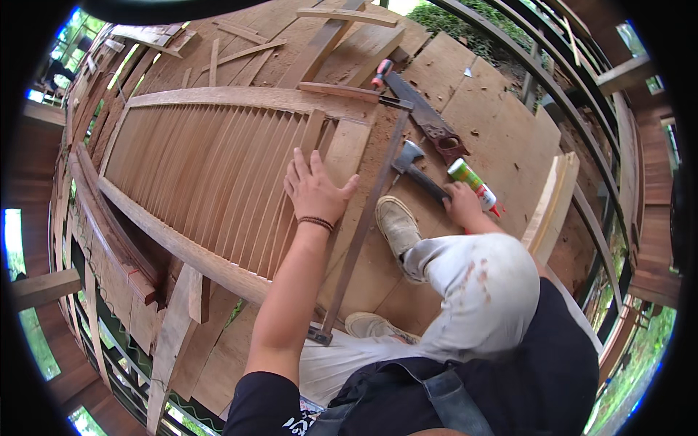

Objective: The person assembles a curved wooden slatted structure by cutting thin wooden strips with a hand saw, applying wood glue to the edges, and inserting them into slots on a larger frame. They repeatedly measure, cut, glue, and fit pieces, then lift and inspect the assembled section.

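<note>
A wooden louvered panel (211,174) with many thin slats lies in front of me. My left hand (318,190) rests on its near end with fingers spread, touching the slats beside the end rail (347,149). A long metal bar clamp (367,221) runs along that end, its red handle at the far side. To the right, my right hand (465,208) is closed around the handle end of a hatchet (425,178), whose head points away from me on the boards. Close beside that hand lies a white and green glue bottle (471,182) with a red nozzle.
A handsaw (429,116) lies beyond the hatchet. Loose wood strips (247,54) and planks are scattered at the far left. A thick timber (552,203) stands at the right, near metal rails (538,73). Dark moulded lengths (116,225) lie left of the panel.
</note>
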Action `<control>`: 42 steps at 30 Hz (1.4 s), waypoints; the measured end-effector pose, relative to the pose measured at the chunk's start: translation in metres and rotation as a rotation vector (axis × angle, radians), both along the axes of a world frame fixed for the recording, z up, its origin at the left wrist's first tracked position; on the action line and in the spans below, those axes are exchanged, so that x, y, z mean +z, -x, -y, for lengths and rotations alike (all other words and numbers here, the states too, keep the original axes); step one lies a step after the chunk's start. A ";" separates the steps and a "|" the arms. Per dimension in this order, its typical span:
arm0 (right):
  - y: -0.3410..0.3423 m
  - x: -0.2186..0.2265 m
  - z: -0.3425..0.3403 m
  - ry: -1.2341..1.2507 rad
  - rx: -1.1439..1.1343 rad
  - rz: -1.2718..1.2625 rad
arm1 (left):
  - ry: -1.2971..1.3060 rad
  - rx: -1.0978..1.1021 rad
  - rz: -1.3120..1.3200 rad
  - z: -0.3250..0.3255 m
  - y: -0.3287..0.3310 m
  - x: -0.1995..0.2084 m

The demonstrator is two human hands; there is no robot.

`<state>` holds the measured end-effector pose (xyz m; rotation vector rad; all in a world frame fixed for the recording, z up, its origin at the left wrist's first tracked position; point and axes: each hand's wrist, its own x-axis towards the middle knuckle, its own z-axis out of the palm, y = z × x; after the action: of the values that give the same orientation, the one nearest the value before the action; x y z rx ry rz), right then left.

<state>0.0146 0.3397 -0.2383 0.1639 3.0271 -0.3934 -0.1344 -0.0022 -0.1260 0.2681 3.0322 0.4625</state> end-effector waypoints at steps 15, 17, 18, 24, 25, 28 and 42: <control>0.183 -0.053 -0.115 -0.510 0.565 0.461 | -0.091 0.065 -0.046 -0.005 0.004 0.001; 0.183 -0.054 -0.106 -0.488 0.697 0.458 | -0.057 0.098 0.003 0.001 0.000 0.003; 0.179 -0.057 -0.116 -0.420 0.730 0.347 | -0.059 0.102 0.021 0.000 0.001 0.002; 0.176 -0.041 -0.151 0.226 0.394 -0.271 | -0.048 0.113 0.098 -0.006 0.009 0.008; 0.181 -0.027 -0.148 0.226 0.379 -0.297 | -0.022 0.126 0.140 -0.006 0.010 0.014; 0.193 0.026 -0.149 0.158 0.356 -0.347 | 0.012 0.136 0.298 -0.007 0.020 0.029; 0.047 0.062 -0.214 0.649 -0.287 -0.166 | -0.213 0.347 0.073 -0.025 0.104 -0.014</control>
<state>-0.0324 0.5537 -0.1766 0.5335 2.8393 -1.4341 -0.2382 0.0229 -0.1401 -0.2664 2.9614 0.7991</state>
